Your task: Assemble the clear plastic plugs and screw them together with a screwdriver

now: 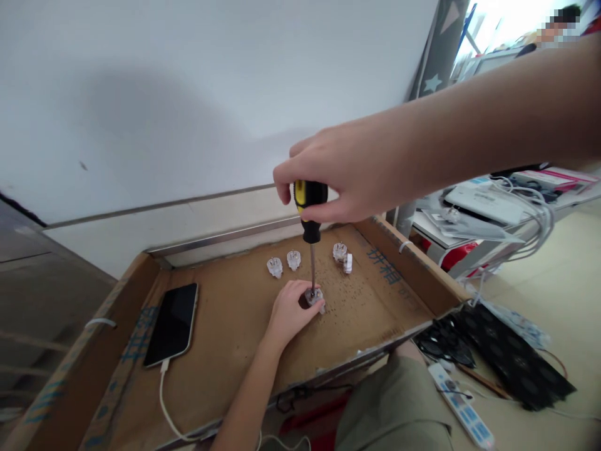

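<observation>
Right hand [347, 168], extended over the tray from the right: the fingers and thumb close from above around the black-and-yellow handle of a screwdriver [310, 195], the shaft standing nearly upright. The tip meets a clear plug piece [317, 298], which lies on the middle of the floor of a cardboard-lined tray [225, 332], slightly nearer the right edge than the left.

Left hand [292, 311], reaching in over the near edge: it pinches the same plug piece, thumb on the near side and fingers on the far side, low against the cardboard. The exact seat of the tip appears to be a recess in the piece, but it is too small to make out with confidence.

Toward the far edge, a first loose plug [275, 267] and a second loose plug [293, 260] lie just beside each other. Nearer the far right corner lie a third loose plug [340, 251] and, close against it, a white-sided plug [348, 264]. Dark specks are scattered toward the right edge.

Along the left edge lies a phone [173, 326], screen up and dark; a white cable [164, 401] runs from its near end to the near edge.
</observation>
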The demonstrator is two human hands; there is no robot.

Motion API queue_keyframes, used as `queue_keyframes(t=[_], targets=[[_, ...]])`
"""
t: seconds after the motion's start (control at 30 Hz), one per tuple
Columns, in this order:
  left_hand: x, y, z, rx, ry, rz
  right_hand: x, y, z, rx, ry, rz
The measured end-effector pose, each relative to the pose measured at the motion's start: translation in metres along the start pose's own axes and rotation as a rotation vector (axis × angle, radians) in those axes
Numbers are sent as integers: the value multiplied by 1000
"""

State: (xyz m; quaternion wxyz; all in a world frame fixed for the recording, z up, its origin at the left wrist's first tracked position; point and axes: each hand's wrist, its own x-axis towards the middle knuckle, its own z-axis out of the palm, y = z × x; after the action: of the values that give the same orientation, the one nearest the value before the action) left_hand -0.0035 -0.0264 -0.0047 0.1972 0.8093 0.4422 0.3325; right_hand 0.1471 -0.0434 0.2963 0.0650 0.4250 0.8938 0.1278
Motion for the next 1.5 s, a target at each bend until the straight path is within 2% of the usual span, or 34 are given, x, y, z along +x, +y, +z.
queue_keyframes(t=[0.13, 0.3, 0.4, 0.5, 0.57, 0.67, 0.8, 0.97, 1.03, 1.17, 1.27, 1.33, 1.4, 1.47, 1.5], targets=[[0, 1, -1, -6, -6, 4, -2, -5, -4, -9, -57, 36], [0, 1, -1, -10, 1, 7, 3, -2, 2, 30, 47, 28], [0, 1, -1, -14, -4, 6, 27, 24, 19, 94, 78, 18], [0, 0, 0, -15, -7, 3, 72, 66, 41, 294, 26, 14], [0, -2, 0, -16, -10, 4, 102, 92, 55, 392, -25, 81], [0, -3, 1, -17, -6, -1, 128, 118, 74, 476, 59, 228], [0, -3, 2, -12, 7, -11, 123, 131, 91, 518, 88, 256], [0, -3, 2, 6, 18, -25, 100, 140, 96, 557, 39, 231], [0, -3, 2, 2, 23, -25, 96, 143, 95, 584, 83, 287], [-1, -4, 3, 9, 47, -20, 93, 150, 80, 690, 319, 473], [-2, -6, 2, 4, 111, -8, 83, 143, 54, 782, 332, 452], [-1, -7, 2, -13, 174, -3, 66, 123, 31, 808, 329, 451], [0, -9, 2, -29, 239, -7, 42, 92, 10, 767, 258, 482], [0, -10, 1, -28, 296, -24, 17, 59, -8, 641, 182, 399], [0, -11, 0, -20, 313, -37, 6, 46, -14, 575, 197, 382]])
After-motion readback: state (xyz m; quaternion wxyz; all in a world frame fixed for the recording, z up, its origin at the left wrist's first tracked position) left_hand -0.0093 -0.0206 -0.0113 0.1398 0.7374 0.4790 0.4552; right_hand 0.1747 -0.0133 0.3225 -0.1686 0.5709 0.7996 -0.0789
